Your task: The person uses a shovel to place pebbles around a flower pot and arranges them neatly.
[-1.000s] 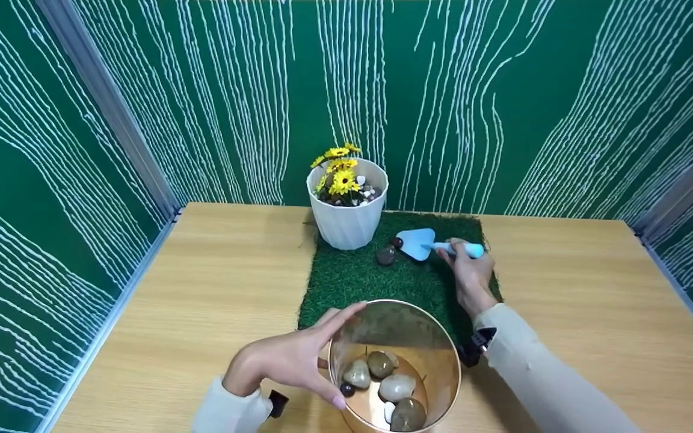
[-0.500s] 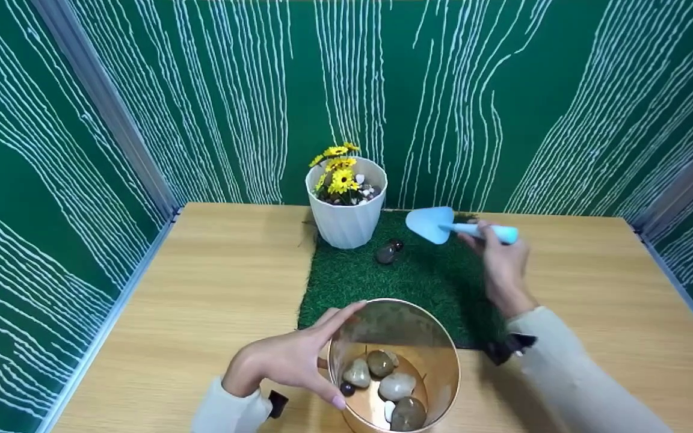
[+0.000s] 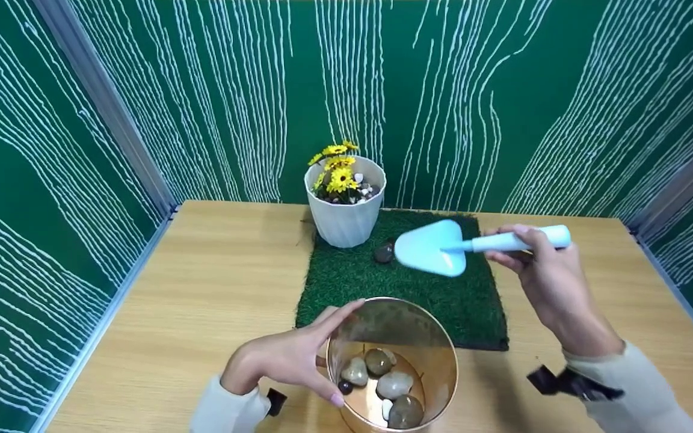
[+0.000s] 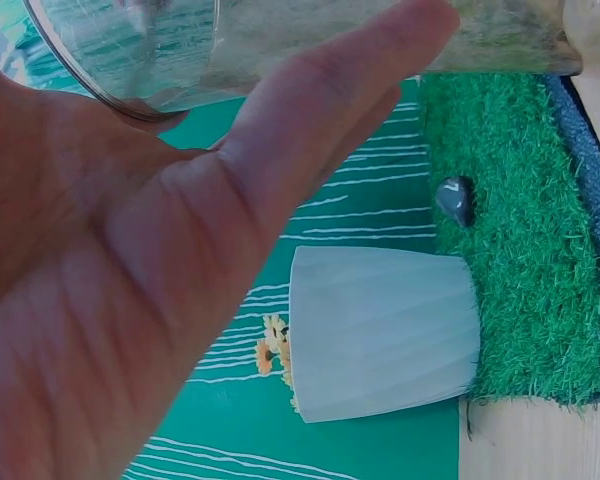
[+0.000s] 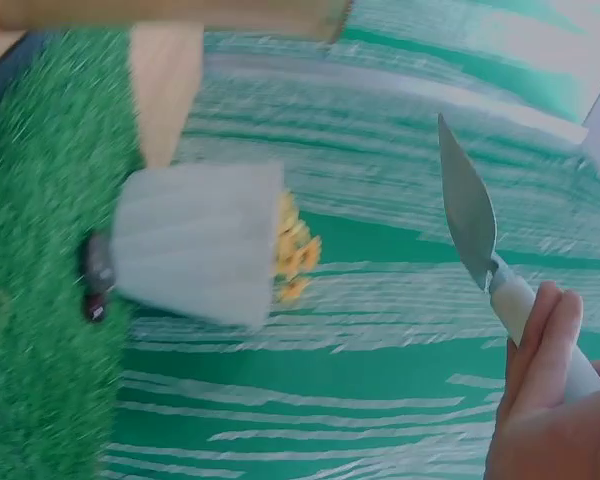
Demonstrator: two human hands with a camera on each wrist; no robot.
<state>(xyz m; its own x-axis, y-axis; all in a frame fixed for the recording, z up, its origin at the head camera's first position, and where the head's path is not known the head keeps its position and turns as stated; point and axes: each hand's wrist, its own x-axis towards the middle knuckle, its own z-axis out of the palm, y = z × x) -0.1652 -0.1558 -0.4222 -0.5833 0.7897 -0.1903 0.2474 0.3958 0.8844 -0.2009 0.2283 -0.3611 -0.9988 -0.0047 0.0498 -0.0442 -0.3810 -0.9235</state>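
In the head view my left hand point(image 3: 292, 358) holds a clear amber-tinted bucket point(image 3: 403, 322) by its left side, thumb and fingers spread round the rim. Several smooth stones point(image 3: 394, 385) lie at its bottom. My right hand point(image 3: 554, 282) grips a light blue trowel point(image 3: 431, 249) by the handle. Its blade points left, raised over the turf mat point(image 3: 352, 288), with nothing on it. A dark grey stone point(image 3: 384, 252) rests on the turf, just left of the blade tip in this view. The right wrist view shows a small dark red stone point(image 5: 95, 305) touching it.
A white ribbed pot point(image 3: 346, 222) with yellow flowers point(image 3: 341, 178) and pebbles stands on the mat's back left corner. Wooden tabletop point(image 3: 220, 270) surrounds the mat. Green walls point(image 3: 431, 108) with white wavy lines rise behind and at both sides.
My right hand has drawn the trowel back from the two dark stones, moving it right and up off the turf toward me. The left hand and bucket stay put.
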